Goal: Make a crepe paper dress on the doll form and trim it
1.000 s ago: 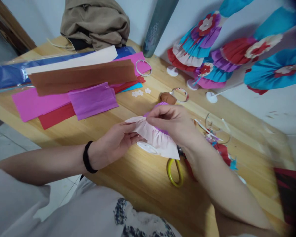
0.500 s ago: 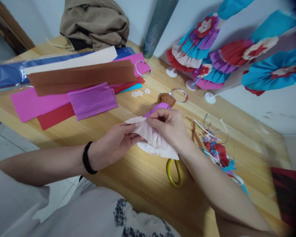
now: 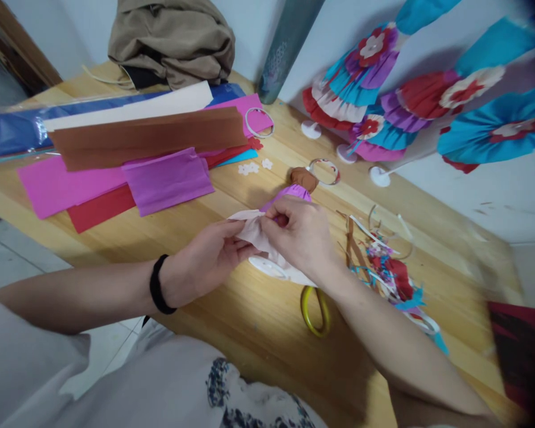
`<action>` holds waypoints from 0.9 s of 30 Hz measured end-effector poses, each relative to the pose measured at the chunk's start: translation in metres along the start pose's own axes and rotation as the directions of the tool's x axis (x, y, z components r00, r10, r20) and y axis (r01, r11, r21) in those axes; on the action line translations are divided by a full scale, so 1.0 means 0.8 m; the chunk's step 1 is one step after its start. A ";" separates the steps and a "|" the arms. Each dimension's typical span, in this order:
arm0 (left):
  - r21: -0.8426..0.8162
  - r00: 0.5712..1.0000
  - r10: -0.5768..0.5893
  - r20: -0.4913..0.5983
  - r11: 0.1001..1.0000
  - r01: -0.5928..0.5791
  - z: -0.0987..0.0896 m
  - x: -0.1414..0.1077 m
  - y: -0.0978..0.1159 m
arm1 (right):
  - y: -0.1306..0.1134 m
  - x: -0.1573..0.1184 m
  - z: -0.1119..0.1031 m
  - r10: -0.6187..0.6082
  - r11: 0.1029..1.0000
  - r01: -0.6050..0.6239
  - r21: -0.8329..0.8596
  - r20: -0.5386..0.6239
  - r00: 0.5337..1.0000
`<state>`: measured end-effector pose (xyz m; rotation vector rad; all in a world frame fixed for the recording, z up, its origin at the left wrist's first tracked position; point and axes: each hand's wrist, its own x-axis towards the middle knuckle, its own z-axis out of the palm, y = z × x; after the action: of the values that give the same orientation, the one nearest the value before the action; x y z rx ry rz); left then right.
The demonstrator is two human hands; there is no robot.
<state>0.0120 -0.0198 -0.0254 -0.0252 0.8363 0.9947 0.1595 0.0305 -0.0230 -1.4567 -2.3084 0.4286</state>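
Note:
Between both hands is a strip of white crepe paper (image 3: 253,230), gathered into folds along its upper edge. My left hand (image 3: 207,255) grips its left end, thumb on top and fingers beneath. Pinched close beside it, my right hand (image 3: 301,232) holds the gathered edge and covers much of the strip. Just behind lies a paper figure with a brown top (image 3: 303,178) and a purple ruffle (image 3: 289,193). A white disc base (image 3: 267,267) shows under the strip. The yellow handle of scissors (image 3: 314,312) sticks out below my right wrist.
Folded crepe paper in brown (image 3: 151,139), purple (image 3: 169,181) and other colours lies at left. Tape rolls (image 3: 324,172) and small paper flowers (image 3: 248,169) sit behind the hands. Paper scraps (image 3: 395,276) lie at right. Finished paper figures (image 3: 356,89) lean on the wall.
My right hand has shifted slightly left along the strip, its fingers curled more tightly, and covers more of the white paper. My left hand stays almost in place.

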 end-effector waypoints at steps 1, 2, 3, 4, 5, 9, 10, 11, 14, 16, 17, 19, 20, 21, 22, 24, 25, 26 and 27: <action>-0.003 1.000 -0.001 -0.003 1.000 0.001 0.000 -0.001 0.000 | 0.000 0.000 0.000 -0.003 1.000 0.003 -0.009 -0.003 1.000; -0.008 1.000 -0.003 -0.007 1.000 0.003 0.000 -0.001 0.000 | 0.000 -0.001 0.000 -0.005 1.000 0.005 -0.014 -0.005 1.000; -0.013 1.000 -0.004 -0.007 1.000 0.004 0.000 -0.001 0.000 | 0.000 -0.001 0.000 -0.006 1.000 0.006 -0.017 -0.007 1.000; -0.015 1.000 -0.006 -0.004 1.000 0.005 -0.001 -0.001 0.000 | 0.000 -0.001 0.000 -0.007 1.000 0.007 -0.021 -0.008 1.000; -0.015 1.000 -0.003 0.007 1.000 0.003 -0.003 -0.001 0.000 | 0.000 -0.002 0.000 -0.009 1.000 0.009 -0.024 -0.009 1.000; 0.007 0.993 0.021 0.116 1.000 -0.022 -0.009 0.002 -0.001 | 0.001 -0.003 0.000 -0.007 0.999 0.007 -0.032 -0.014 1.000; 0.016 0.989 0.029 0.142 0.999 -0.032 -0.011 0.002 -0.002 | 0.001 -0.003 0.000 -0.009 0.999 0.008 -0.035 -0.017 1.000; 0.028 0.985 0.036 0.166 0.999 -0.041 -0.012 0.003 -0.002 | 0.001 -0.003 0.001 -0.010 0.999 0.010 -0.036 -0.019 1.000; 0.078 0.982 0.043 0.183 0.995 -0.058 -0.013 0.006 -0.002 | 0.000 -0.003 0.000 -0.011 1.000 0.010 -0.030 -0.019 1.000; 0.103 0.989 0.035 0.143 0.993 -0.050 -0.013 0.007 -0.003 | 0.000 -0.003 -0.002 0.001 1.000 -0.001 -0.007 -0.001 1.000; 0.110 0.993 0.032 0.114 0.993 -0.045 -0.012 0.007 -0.003 | 0.000 -0.002 -0.003 0.013 1.000 -0.013 0.012 0.015 1.000; 0.121 0.997 0.024 0.069 0.992 -0.032 -0.011 0.007 -0.003 | 0.003 0.001 -0.006 0.049 0.997 -0.052 0.059 0.062 0.997; 0.128 0.998 0.022 0.059 0.991 -0.029 -0.010 0.007 -0.003 | 0.006 0.003 -0.007 0.070 0.993 -0.077 0.086 0.089 0.994; 0.137 0.998 0.020 0.056 0.990 -0.027 -0.010 0.007 -0.003 | 0.009 0.005 -0.008 0.087 0.988 -0.101 0.116 0.121 0.989; 0.148 0.998 0.019 0.057 0.989 -0.027 -0.009 0.006 -0.003 | 0.012 0.007 -0.010 0.098 0.982 -0.121 0.146 0.154 0.983; 0.166 0.998 0.018 0.057 0.986 -0.028 -0.007 0.006 -0.002 | 0.020 0.013 -0.012 0.098 0.970 -0.141 0.198 0.213 0.972; 0.173 0.999 0.019 0.049 0.985 -0.027 -0.006 0.005 -0.002 | 0.024 0.016 -0.013 0.089 0.966 -0.142 0.217 0.236 0.968; 0.177 0.999 0.019 0.036 0.984 -0.025 -0.005 0.005 -0.002 | 0.028 0.019 -0.014 0.078 0.962 -0.140 0.232 0.260 0.963; 0.183 1.000 0.017 0.021 0.983 -0.021 -0.004 0.005 -0.002 | 0.031 0.021 -0.015 0.064 0.960 -0.136 0.243 0.281 0.957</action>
<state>0.0121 -0.0188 -0.0309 0.1495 0.9087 0.9313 0.1780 0.0570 -0.0207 -1.4628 -2.2740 0.9790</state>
